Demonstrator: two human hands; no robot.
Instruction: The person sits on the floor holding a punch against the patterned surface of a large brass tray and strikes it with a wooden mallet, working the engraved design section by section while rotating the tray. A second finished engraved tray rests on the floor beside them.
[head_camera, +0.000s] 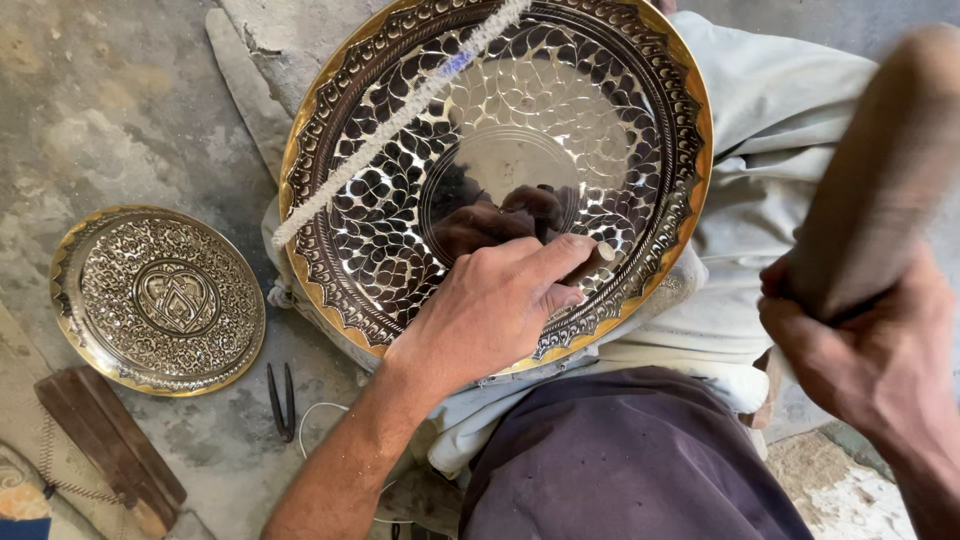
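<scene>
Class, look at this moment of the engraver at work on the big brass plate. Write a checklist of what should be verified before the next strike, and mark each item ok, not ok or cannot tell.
1. Chisel gripped in the left hand: ok.
2. Chisel tip set on the large plate: ok, it meets the plate near the plain centre.
3. Mallet gripped in the right hand and raised: ok, though blurred.
4. Large plate propped on the cloth over the lap: ok; how firmly, cannot tell.
5. Fingers clear of the chisel's struck end: ok, the end juts past the thumb.
6. Small plate and pincers out of the way on the floor: ok.
</scene>
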